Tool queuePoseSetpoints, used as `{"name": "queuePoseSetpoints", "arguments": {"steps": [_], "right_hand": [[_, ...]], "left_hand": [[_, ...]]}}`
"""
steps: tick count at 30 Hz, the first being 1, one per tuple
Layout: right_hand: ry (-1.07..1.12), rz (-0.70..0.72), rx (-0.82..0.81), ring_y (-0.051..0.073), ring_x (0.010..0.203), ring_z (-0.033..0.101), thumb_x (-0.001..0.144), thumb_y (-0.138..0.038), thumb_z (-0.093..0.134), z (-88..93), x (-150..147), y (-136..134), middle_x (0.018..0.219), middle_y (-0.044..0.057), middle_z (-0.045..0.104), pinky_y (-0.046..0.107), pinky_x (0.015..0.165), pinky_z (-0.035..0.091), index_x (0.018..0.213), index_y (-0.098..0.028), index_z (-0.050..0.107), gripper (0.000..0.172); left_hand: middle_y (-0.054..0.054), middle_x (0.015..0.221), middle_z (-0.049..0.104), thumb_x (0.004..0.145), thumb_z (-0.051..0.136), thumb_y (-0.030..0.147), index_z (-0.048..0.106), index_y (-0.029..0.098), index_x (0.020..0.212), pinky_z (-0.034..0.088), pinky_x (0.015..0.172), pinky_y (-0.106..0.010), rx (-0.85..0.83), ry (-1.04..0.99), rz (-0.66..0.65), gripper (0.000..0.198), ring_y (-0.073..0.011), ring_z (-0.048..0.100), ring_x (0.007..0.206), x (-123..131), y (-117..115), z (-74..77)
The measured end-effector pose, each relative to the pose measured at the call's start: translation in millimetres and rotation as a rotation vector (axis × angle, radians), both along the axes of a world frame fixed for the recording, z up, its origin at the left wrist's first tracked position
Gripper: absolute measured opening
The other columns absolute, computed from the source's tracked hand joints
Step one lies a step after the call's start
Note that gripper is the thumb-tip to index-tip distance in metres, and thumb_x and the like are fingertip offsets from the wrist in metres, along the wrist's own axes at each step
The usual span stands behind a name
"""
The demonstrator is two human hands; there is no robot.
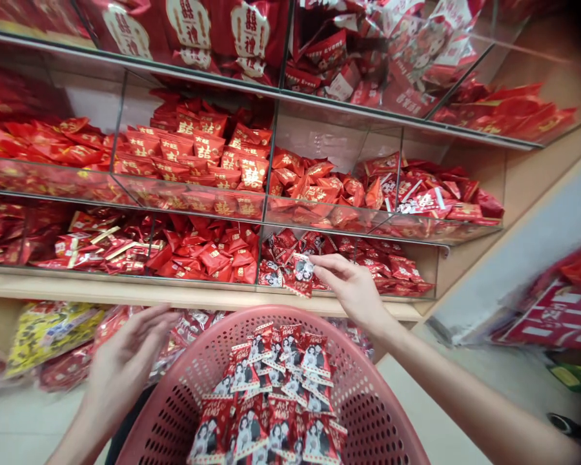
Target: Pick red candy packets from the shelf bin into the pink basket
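Observation:
My right hand (351, 284) pinches a small red candy packet (301, 272) at the front of the lowest clear shelf bin (348, 261), which holds several matching packets. Below it sits a pink perforated basket (368, 400) with a pile of the same red packets (271, 400) printed with a couple's picture. My left hand (126, 361) hovers at the basket's left rim, fingers spread, holding nothing.
Tiered clear acrylic bins (198, 200) full of red wrapped sweets fill the wall in front. A wooden shelf edge (101, 290) runs under them, with yellow and red bags (48, 332) below. A slanted pale panel (513, 258) and red boxes (556, 316) stand at the right.

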State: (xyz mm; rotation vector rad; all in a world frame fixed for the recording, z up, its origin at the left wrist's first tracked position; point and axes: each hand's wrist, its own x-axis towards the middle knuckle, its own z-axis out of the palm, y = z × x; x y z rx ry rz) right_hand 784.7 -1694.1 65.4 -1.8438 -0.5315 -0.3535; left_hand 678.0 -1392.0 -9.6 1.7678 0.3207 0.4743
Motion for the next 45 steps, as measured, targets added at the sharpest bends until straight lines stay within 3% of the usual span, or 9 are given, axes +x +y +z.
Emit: {"name": "queuePoseSetpoints", "arguments": {"steps": [4, 6, 11, 16, 22, 28, 35, 40, 45], "right_hand": [[0.288, 0.076, 0.271, 0.018, 0.098, 0.061, 0.075, -0.032, 0.064, -4.9, -41, 14, 0.106, 0.004, 0.068, 0.036, 0.091, 0.046, 0.096, -0.022, 0.07, 0.024], [0.394, 0.108, 0.395, 0.017, 0.097, 0.061, 0.074, -0.034, 0.065, -10.4, -55, 20, 0.108, 0.004, 0.068, 0.036, 0.089, 0.048, 0.098, -0.022, 0.069, 0.027], [0.398, 0.081, 0.51, 0.014, 0.086, 0.061, 0.071, -0.032, 0.07, -21.6, -74, 12, 0.097, 0.002, 0.069, 0.032, 0.084, 0.048, 0.098, -0.022, 0.067, 0.028], [0.371, 0.064, 0.257, 0.012, 0.072, 0.056, 0.075, -0.035, 0.066, -24.0, -90, -20, 0.08, 0.0, 0.064, 0.026, 0.068, 0.047, 0.094, -0.021, 0.064, 0.024], [0.326, -0.011, 0.106, 0.014, 0.07, 0.052, 0.079, -0.04, 0.06, -33.3, -111, -49, 0.072, 0.001, 0.059, 0.027, 0.068, 0.044, 0.072, -0.02, 0.062, 0.021], [0.318, -0.134, 0.196, 0.013, 0.066, 0.05, 0.082, -0.041, 0.059, -51.9, -126, -61, 0.069, 0.0, 0.056, 0.024, 0.062, 0.044, 0.075, -0.02, 0.059, 0.022], [0.426, -0.224, 0.263, 0.014, 0.065, 0.054, 0.079, -0.046, 0.061, -72.7, -146, -82, 0.071, 0.002, 0.062, 0.023, 0.061, 0.047, 0.076, -0.019, 0.063, 0.027], [0.398, -0.523, 0.236, 0.015, 0.073, 0.059, 0.073, -0.051, 0.065, -80.7, -167, -110, 0.082, 0.003, 0.066, 0.022, 0.072, 0.051, 0.094, -0.021, 0.065, 0.036], [0.495, -0.729, 0.305, 0.015, 0.072, 0.06, 0.068, -0.057, 0.066, -95.4, -188, -125, 0.084, 0.005, 0.067, 0.022, 0.071, 0.052, 0.096, -0.018, 0.064, 0.048]], "left_hand": [[-0.01, 0.124, 0.061, 0.077, 0.063, 0.041, 0.053, 0.022, 0.119, 0.045, 0.1, -0.037, -0.294, 0.202, -0.607, 0.047, -0.0231, 0.058, 0.113, 3, -64, 35.4], [-0.01, 0.119, 0.064, 0.079, 0.063, 0.039, 0.055, 0.021, 0.113, 0.048, 0.095, -0.036, -0.425, 0.233, -0.715, 0.039, -0.0213, 0.062, 0.106, 3, -93, 42.9], [-0.007, 0.083, 0.07, 0.083, 0.056, 0.038, 0.059, 0.014, 0.081, 0.053, 0.067, -0.025, -0.244, 0.174, -0.709, 0.024, -0.0137, 0.067, 0.071, 1, -121, 49.1], [-0.002, 0.075, 0.065, 0.088, 0.047, 0.037, 0.058, 0.018, 0.078, 0.048, 0.068, -0.024, 0.113, 0.154, -0.894, 0.024, -0.0128, 0.062, 0.073, -2, -121, 45.1], [0.003, 0.072, 0.051, 0.091, 0.038, 0.038, 0.05, 0.02, 0.076, 0.037, 0.058, -0.023, 0.36, 0.131, -0.933, 0.027, -0.0112, 0.045, 0.065, -8, -132, 47.6], [0.004, 0.068, 0.042, 0.092, 0.036, 0.037, 0.043, 0.019, 0.071, 0.033, 0.059, -0.023, 0.407, 0.113, -0.988, 0.029, -0.0104, 0.04, 0.064, -8, -147, 53.9], [0.001, 0.072, 0.056, 0.089, 0.044, 0.034, 0.053, 0.016, 0.076, 0.042, 0.067, -0.024, 0.152, 0.128, -1.024, 0.024, -0.0108, 0.055, 0.071, 2, -173, 42.8], [0.003, 0.063, 0.053, 0.085, 0.047, 0.027, 0.053, 0.017, 0.071, 0.036, 0.055, -0.022, 0.276, 0.101, -1.082, 0.018, -0.0088, 0.047, 0.06, 13, -186, 39.7], [0.004, 0.055, 0.048, 0.073, 0.052, 0.019, 0.049, 0.017, 0.063, 0.03, 0.047, -0.021, 0.48, 0.185, -1.242, 0.01, -0.0074, 0.042, 0.051, 25, -206, 20.7]]}}
